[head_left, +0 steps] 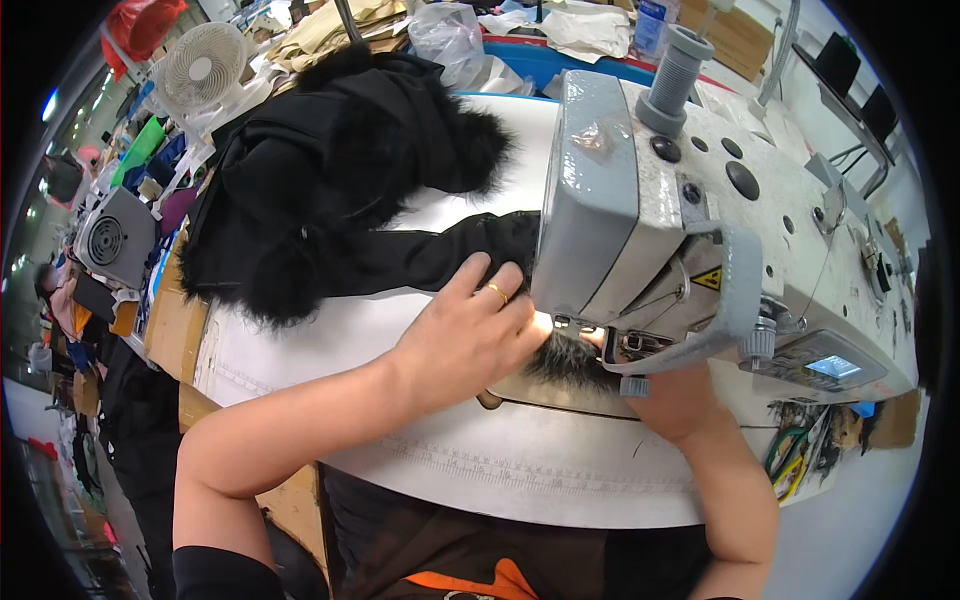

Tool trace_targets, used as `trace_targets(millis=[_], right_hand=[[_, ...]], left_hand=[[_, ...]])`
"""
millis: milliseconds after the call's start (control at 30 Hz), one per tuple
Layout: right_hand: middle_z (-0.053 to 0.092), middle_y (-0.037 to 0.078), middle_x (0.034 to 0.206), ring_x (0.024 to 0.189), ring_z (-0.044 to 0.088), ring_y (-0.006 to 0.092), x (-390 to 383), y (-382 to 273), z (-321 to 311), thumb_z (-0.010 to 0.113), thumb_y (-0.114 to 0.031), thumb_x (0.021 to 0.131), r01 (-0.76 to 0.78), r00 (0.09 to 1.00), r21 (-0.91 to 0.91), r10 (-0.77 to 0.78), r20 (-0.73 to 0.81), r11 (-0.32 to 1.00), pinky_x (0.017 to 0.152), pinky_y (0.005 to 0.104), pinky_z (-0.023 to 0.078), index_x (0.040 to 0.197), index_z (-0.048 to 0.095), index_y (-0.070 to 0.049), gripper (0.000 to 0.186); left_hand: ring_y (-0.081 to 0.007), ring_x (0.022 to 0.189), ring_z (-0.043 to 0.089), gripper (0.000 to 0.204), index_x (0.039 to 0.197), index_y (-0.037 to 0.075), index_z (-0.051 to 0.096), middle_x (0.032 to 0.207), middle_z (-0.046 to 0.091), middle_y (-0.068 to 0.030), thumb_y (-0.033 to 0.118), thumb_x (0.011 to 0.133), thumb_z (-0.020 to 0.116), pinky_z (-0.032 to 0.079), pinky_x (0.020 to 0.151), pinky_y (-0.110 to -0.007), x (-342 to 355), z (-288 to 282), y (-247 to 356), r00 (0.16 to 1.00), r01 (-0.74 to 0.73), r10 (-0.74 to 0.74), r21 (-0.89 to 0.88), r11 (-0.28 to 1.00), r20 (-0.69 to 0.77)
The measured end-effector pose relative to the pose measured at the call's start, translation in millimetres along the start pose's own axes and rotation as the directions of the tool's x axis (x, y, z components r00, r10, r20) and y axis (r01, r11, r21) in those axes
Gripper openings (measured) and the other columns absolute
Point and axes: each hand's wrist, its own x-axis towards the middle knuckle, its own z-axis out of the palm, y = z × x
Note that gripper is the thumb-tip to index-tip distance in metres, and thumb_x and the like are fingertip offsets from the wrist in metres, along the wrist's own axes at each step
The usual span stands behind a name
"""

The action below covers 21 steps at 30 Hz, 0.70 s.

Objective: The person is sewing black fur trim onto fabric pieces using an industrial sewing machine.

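A black garment with fluffy fur trim (340,150) lies heaped on the left of the machine bed. One long strip of it (400,258) stretches right to the sewing machine (597,190). My left hand (465,335), with a gold ring, grips that strip just left of the needle area, fingers bent and pressed together on the cloth. Black fur (572,362) sticks out under the lit presser foot, between my hands. Beyond the machine's guard, my right hand (682,400) is close to the right end of the fur; its fingers are hidden behind the machine head.
A white table (450,450) with a printed ruler scale surrounds the bed. Scissors with yellow and green handles (790,462) lie at the right among fur scraps. A white fan (200,68), a blue bin (535,62) and a plastic bag (445,38) stand at the back.
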Motion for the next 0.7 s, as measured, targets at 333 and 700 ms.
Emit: trace_targets(millis=[333,700], right_hand=[[0.068,0.003,0.117,0.11,0.066,0.0299,-12,-35,2,0.075,-0.009,0.068,0.35,0.911,-0.065,-0.356,-0.209,0.935,0.093,0.0454,0.053,0.117,0.07,-0.014,0.049],[0.069,0.0,0.107,0.096,0.066,0.0248,-9,-38,3,0.07,0.0,0.072,0.427,0.845,-0.181,-0.462,-0.27,0.886,0.081,0.0388,0.053,0.114,0.071,-0.013,0.044]], left_hand=[[-0.0271,0.083,0.069,0.025,0.107,0.002,0.064,0.099,0.064,-0.011,0.012,0.084,0.065,0.051,0.077,-0.038,-6,-25,29,0.984,0.128,-0.061,-0.425,0.896,0.167],[-0.021,0.102,0.061,0.022,0.108,0.009,0.068,0.107,0.064,-0.0026,0.017,0.089,0.065,0.047,0.086,-0.035,9,-37,-28,0.948,-0.088,0.192,-0.373,0.924,0.252]])
